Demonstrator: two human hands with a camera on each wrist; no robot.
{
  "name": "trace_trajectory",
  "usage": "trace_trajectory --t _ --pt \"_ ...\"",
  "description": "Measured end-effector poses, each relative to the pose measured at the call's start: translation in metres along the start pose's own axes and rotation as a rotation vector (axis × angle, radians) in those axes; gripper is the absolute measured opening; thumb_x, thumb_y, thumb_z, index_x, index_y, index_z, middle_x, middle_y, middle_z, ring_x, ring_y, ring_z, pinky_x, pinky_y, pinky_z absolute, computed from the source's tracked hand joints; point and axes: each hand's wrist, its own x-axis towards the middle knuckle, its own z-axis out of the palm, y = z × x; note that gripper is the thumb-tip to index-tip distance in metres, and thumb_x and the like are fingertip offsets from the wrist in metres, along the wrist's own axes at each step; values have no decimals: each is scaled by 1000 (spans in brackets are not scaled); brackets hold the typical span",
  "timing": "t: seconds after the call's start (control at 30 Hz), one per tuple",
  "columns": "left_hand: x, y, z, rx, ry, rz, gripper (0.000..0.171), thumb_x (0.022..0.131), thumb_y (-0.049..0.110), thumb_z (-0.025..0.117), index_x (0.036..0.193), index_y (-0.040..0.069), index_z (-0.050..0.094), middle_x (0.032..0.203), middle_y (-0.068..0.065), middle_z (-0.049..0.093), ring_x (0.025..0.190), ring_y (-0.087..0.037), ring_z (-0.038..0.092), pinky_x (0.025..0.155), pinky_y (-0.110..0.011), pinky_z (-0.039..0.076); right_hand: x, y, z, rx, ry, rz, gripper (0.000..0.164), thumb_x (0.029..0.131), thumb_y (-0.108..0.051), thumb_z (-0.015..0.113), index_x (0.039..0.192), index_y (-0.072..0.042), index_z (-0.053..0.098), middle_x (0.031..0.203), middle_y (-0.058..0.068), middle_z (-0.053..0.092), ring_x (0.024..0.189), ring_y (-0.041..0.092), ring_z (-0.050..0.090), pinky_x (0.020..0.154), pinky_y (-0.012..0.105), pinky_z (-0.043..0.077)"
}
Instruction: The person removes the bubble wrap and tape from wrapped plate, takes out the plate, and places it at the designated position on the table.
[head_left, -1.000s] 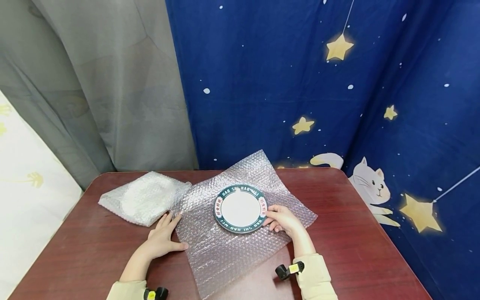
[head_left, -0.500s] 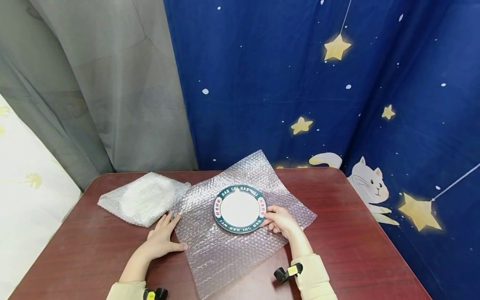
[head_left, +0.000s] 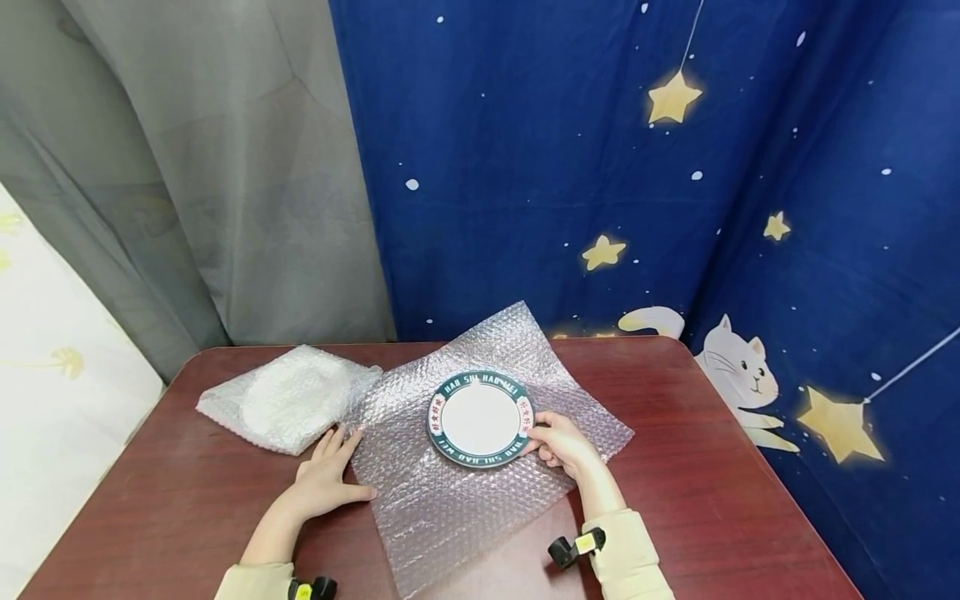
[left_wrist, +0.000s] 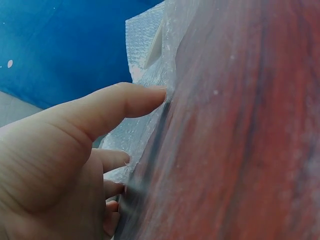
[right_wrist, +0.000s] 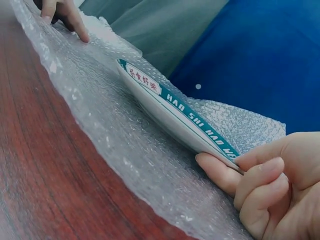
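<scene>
A round white plate [head_left: 480, 418] with a green lettered rim lies on a sheet of bubble wrap [head_left: 442, 517] spread over the table. My right hand [head_left: 562, 442] pinches the plate's right rim; in the right wrist view the thumb and a finger [right_wrist: 220, 172] grip its edge, the other fingers curled. With fingers spread, my left hand [head_left: 322, 483] rests at the left edge of the sheet. Its thumb [left_wrist: 145, 100] touches that edge in the left wrist view. Just beyond the left fingertips sits a bubble-wrapped bundle [head_left: 296, 398] with something round and white inside.
The dark red wooden table [head_left: 720, 500] has rounded far corners. Behind it hang a grey curtain [head_left: 285, 167] and a blue curtain [head_left: 525, 167] printed with stars and a cat. A small black wrist camera [head_left: 576, 547] is strapped at the right sleeve.
</scene>
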Motion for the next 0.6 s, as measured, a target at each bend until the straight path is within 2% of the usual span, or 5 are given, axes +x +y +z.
trace_trajectory --t 0.23,0.6 --pt "0 1 0 -3 -4 -3 102 73 46 77 148 -4 29 151 -34 13 137 -50 6 91 -72 22 1 2 1 10 -12 -9 28 91 2 51 117 8 46 65 12 66 41 2 28 38 16 21" --pt "0 3 0 22 -17 -49 105 74 56 74 148 -3 28 152 -31 12 138 -48 5 93 -70 21 -1 1 1 20 -45 -4 14 89 3 51 101 5 44 65 14 67 39 3 26 38 17 22"
